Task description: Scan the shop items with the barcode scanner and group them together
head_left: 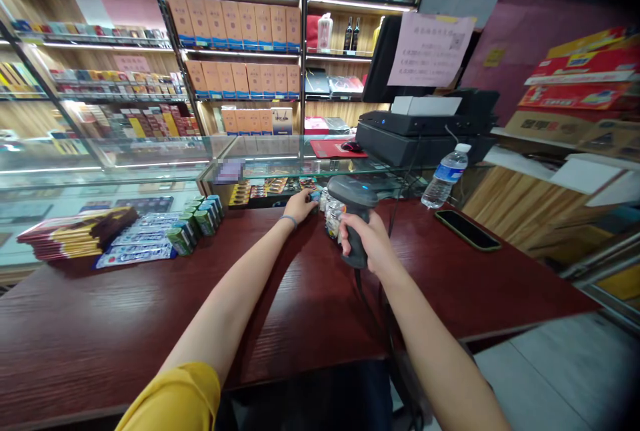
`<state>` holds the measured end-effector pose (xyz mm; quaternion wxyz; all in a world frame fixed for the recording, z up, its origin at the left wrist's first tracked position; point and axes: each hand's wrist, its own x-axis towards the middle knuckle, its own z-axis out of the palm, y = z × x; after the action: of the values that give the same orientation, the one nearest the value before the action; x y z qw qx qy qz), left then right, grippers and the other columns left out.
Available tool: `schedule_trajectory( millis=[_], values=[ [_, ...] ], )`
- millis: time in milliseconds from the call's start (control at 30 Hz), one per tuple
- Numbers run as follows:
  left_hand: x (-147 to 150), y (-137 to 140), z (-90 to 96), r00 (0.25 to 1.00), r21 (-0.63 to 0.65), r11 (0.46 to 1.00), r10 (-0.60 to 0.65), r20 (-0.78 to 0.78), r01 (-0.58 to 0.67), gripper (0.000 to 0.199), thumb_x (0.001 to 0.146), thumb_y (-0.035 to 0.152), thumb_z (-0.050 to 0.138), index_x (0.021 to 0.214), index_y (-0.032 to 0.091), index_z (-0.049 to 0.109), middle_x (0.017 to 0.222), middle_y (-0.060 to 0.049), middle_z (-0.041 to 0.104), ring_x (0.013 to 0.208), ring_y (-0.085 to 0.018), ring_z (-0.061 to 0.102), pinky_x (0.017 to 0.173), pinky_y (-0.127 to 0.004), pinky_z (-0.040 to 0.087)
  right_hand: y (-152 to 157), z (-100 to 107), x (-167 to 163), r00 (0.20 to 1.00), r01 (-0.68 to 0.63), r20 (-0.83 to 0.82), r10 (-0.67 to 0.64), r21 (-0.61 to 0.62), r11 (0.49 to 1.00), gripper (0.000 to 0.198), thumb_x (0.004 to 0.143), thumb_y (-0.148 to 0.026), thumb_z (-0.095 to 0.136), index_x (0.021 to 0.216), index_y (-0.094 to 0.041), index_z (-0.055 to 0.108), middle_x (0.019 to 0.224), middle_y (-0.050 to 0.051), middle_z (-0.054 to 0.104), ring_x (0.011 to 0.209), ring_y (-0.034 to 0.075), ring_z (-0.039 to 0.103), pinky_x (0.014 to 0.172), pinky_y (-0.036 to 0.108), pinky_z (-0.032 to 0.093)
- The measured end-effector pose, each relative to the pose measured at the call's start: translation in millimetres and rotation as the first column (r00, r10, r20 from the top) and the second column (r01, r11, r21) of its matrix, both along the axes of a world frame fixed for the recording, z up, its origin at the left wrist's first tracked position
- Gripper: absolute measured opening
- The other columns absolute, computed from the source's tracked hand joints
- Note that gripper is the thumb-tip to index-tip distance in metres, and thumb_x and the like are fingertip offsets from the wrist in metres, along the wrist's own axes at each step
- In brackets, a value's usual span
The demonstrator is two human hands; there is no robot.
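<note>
A: What is the right hand [369,238] doing?

B: It is gripping a dark grey plastic handheld scanner [355,238], its fingers clamped around the handle. A black cord [361,288] is trailing from the handle's base.

A: And the left hand [298,207]?

B: It is reaching across the dark reddish-brown wooden table [300,311], a thin greyish band [289,218] circling its wrist. Its fingertips are touching a small light-blue item [315,196] near the table's far edge. I cannot tell whether they are pinching it or only resting there.

A: Where is the scanner, exactly?

B: It is hovering above the table, its head showing beside a cluster of small silver-and-white packs [332,219]. Those are standing between the two hands, just right of the light-blue item.

A: What else is sharing the table?

B: On the left, a stack of flat red-and-gold packets [73,236] is lying beside a row of slim white-and-blue packs [143,238], and small green-and-blue packs [200,221] are sitting next to those. On the right, a clear plastic bottle with a blue label [446,176] is standing near a black-screened phone in a green-edged case [467,230].
</note>
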<state>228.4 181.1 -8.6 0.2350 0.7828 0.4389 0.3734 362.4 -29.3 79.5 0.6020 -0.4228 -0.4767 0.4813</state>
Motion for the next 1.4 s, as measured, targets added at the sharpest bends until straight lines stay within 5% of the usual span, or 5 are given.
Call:
schedule_trajectory(
  millis=[400,633,967,1133,1400],
  values=[
    [-122.4,-76.0,49.5,0.980,0.128,0.991,-0.049,0.193,0.024,0.026,0.079,0.025,0.066,0.101,0.020,0.054,0.102,-0.003,0.064,0.093,-0.016,0.063,0.083,-0.029,0.053,-4.7,1.7,-4.8,0.998,-0.021,0.064,0.019,0.030,0.999,0.024,0.079,-0.039,0.071,0.083,-0.022,0.054,0.054,-0.007,0.056,0.034,0.010,0.050,0.035,0.023,0.040],
    [-195.1,-119.8,44.6,0.900,0.144,0.990,-0.059,0.433,-0.005,0.030,0.080,0.029,0.071,0.102,0.020,0.053,0.111,-0.007,0.066,0.108,-0.019,0.064,0.099,-0.037,0.050,-11.8,-7.8,-21.4,0.975,-0.122,0.184,0.123,-0.013,0.992,0.028,0.082,-0.042,0.070,0.089,-0.022,0.052,0.053,-0.007,0.056,0.034,0.010,0.049,0.038,0.023,0.037],
    [-209.1,-115.2,37.6,0.861,0.172,0.985,-0.073,0.503,-0.017,0.029,0.079,0.029,0.074,0.097,0.020,0.052,0.113,-0.008,0.068,0.111,-0.020,0.065,0.101,-0.041,0.051,-23.8,-18.6,-37.1,0.846,-0.244,0.473,0.245,-0.065,0.968,0.031,0.085,-0.046,0.065,0.074,-0.022,0.050,0.049,-0.005,0.055,0.038,0.012,0.051,0.045,0.026,0.040],
    [-210.3,-117.6,40.1,0.918,0.168,0.974,0.076,0.389,-0.152,0.026,0.078,0.024,0.071,0.099,0.020,0.056,0.114,-0.008,0.069,0.106,-0.021,0.068,0.097,-0.042,0.054,-25.9,-18.5,-36.6,0.779,-0.260,0.577,0.246,-0.059,0.964,0.030,0.089,-0.040,0.060,0.066,-0.022,0.050,0.041,-0.003,0.054,0.038,0.013,0.051,0.052,0.028,0.041],
    [-212.2,-116.1,38.2,0.899,0.190,0.978,-0.009,0.438,-0.083,0.025,0.080,0.027,0.071,0.098,0.020,0.056,0.114,-0.008,0.068,0.110,-0.020,0.065,0.099,-0.041,0.052,-25.9,-16.2,-37.2,0.824,-0.256,0.514,0.239,-0.039,0.966,0.028,0.088,-0.043,0.062,0.074,-0.021,0.052,0.049,-0.004,0.056,0.039,0.012,0.053,0.049,0.026,0.041]
  ],
)
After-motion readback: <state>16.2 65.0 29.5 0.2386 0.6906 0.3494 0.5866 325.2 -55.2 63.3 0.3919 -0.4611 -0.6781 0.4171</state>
